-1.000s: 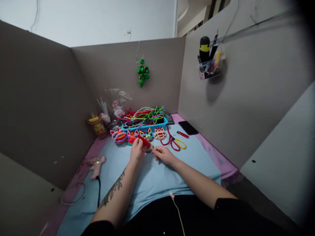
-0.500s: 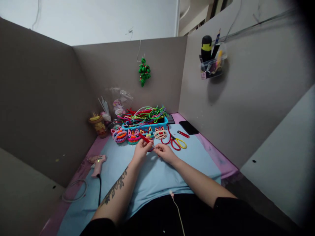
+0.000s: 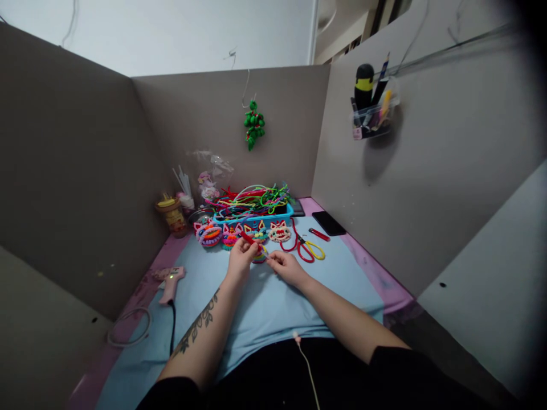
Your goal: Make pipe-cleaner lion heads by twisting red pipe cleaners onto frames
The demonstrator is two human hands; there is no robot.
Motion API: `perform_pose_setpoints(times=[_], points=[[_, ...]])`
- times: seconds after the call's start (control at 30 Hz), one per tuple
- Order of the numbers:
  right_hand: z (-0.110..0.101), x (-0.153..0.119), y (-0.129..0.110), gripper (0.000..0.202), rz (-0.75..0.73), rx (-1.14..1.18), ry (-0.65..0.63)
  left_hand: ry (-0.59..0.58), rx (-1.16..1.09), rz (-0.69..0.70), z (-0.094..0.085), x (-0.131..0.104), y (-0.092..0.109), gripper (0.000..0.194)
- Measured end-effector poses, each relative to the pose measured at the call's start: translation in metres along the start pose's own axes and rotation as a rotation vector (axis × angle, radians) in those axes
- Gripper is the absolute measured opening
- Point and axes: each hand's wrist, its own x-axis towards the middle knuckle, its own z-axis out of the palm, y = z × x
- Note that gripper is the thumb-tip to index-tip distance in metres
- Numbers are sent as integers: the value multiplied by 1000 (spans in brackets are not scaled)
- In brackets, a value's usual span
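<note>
My left hand [image 3: 243, 254] pinches a red strip-like piece [image 3: 249, 239], which slants down toward my right hand. The fingers of my right hand [image 3: 284, 264] are closed near a small pale tip at the strip's lower end; what they grip is too small to name. Just behind my hands stands a row of colourful fuzzy animal heads: a purple and orange one [image 3: 208, 233], a pink one [image 3: 231, 236], a yellow and teal one [image 3: 257, 232] and a cream one [image 3: 279, 232]. A rounded multicoloured piece lies between my hands, partly hidden.
Behind the heads is a blue basket [image 3: 273, 218] of fuzzy stems. Scissors [image 3: 310, 249], a red cutter [image 3: 319, 234] and a black phone [image 3: 328, 222] lie at right. A pink glue gun [image 3: 171, 285] with its cord and a brown jar [image 3: 172, 217] are at left.
My left hand has shifted slightly left, and more of the rounded multicoloured piece shows between my hands. My right hand has hardly moved. The camera view has shifted a little.
</note>
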Motion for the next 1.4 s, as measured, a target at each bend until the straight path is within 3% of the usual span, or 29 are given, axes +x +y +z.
perform_pose_setpoints(times=[0.67,0.8,1.03,1.27,1.4], points=[[1,0,-1,21,-30,-113,-15,130,-186,19,-10,11,14,40],[1,0,-1,22,-17,-91,1,92,-180,10,-11,10,13,39],[-1,0,-6,24,1,-55,23,-78,5,-112,-1,1,1,43],[1,0,-2,23,-14,-50,3,11,11,-61,1,0,3,43],[0,0,-1,23,-5,-40,7,-37,20,-68,-2,0,7,47]])
